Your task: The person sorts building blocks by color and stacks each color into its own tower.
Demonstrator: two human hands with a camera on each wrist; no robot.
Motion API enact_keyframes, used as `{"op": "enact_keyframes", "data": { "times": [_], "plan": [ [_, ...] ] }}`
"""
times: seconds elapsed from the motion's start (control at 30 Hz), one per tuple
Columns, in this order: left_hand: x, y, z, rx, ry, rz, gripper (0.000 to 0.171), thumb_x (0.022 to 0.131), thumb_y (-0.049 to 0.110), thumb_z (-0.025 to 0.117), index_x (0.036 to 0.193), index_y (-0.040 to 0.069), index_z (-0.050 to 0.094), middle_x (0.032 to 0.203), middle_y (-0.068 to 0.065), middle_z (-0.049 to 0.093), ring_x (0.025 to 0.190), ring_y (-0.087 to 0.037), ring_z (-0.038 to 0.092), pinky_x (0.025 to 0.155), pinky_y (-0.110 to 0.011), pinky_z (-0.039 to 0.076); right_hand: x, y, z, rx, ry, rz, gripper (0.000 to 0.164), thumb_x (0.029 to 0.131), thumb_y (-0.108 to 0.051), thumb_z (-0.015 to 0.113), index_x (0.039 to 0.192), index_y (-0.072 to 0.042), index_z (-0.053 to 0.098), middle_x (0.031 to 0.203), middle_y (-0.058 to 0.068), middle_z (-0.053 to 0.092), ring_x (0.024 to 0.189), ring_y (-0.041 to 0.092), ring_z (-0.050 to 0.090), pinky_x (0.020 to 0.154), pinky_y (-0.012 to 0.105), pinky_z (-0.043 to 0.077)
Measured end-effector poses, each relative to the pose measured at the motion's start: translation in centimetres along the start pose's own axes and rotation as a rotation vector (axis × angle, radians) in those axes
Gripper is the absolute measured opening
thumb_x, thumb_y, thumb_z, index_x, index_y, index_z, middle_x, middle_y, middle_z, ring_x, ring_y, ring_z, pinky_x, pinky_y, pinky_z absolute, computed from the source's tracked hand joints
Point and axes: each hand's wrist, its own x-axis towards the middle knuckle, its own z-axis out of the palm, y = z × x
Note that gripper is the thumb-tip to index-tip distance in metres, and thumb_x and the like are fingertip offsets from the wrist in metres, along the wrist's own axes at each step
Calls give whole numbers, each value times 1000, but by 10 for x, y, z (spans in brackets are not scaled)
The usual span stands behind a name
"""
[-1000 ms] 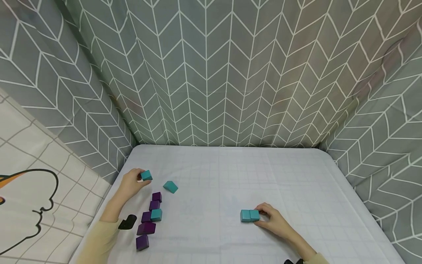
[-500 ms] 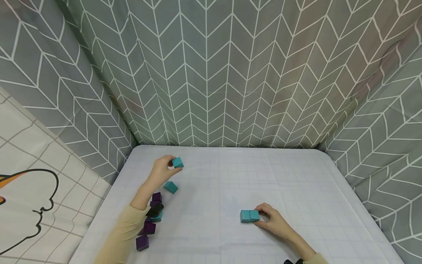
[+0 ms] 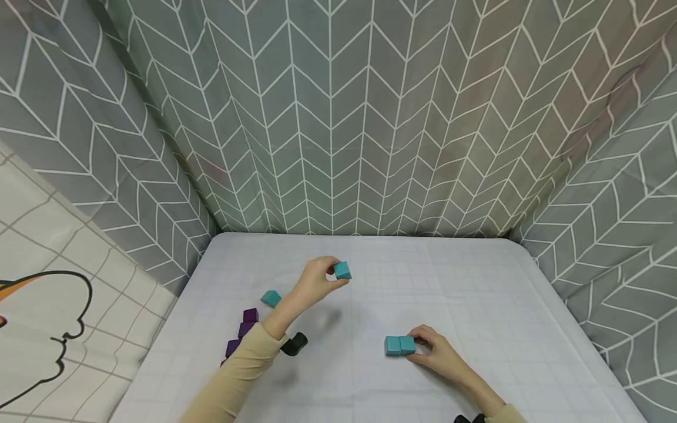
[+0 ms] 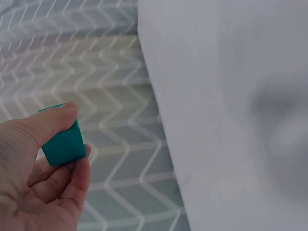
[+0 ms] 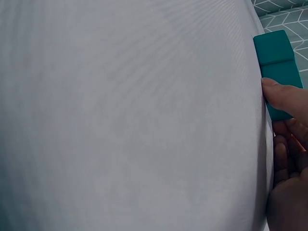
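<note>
My left hand (image 3: 315, 282) pinches a teal block (image 3: 342, 270) between thumb and fingers, held above the table with a shadow below. The left wrist view shows the same teal block (image 4: 65, 143) with slanted sides, under the thumb. On the table to the right, my right hand (image 3: 439, 352) pinches the nearer of two teal cubes (image 3: 392, 346) that sit side by side and touch. In the right wrist view the thumb lies against one teal cube (image 5: 281, 76), the other joined end to end with it.
Behind the left forearm, a teal wedge-like block (image 3: 271, 298) lies on the white-covered table (image 3: 476, 282). A row of purple blocks (image 3: 251, 315) stands at the left, partly hidden by the sleeve (image 3: 238, 370). A patterned grey curtain (image 3: 338, 147) encloses the far side.
My left hand has carried the teal block rightward from the table's left side toward the middle. Its forearm now covers part of the purple row. The right hand and its two cubes stay put.
</note>
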Motion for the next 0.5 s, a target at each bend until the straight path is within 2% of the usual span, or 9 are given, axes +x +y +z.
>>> {"op": "enact_keyframes", "data": {
  "times": [0.2, 0.37, 0.5],
  "plan": [
    [-2, 21, 43, -19, -104, 31, 25, 75, 22, 72, 93, 9, 62, 80, 3, 56, 76, -19, 53, 64, -21, 41, -2, -9, -1, 2, 3, -11, 31, 72, -19, 74, 99, -15, 58, 98, -3, 54, 90, 10, 50, 81, 23, 43],
    [-6, 34, 74, -20, -184, 42, 24, 75, 25, 72, 90, 11, 61, 77, 7, 55, 74, -14, 52, 62, -17, 40, -3, -28, -4, 28, 0, -17, 30, 72, -9, 73, 98, -8, 58, 97, 4, 55, 89, 16, 51, 81, 26, 44],
    [-6, 45, 93, -9, -214, 67, 25, 74, 27, 73, 90, 11, 62, 76, 8, 54, 73, -11, 51, 61, -15, 38, -1, -24, -5, 10, 19, -55, 30, 72, -8, 73, 98, -8, 58, 96, 3, 55, 89, 15, 52, 80, 26, 45]
  ]
}}
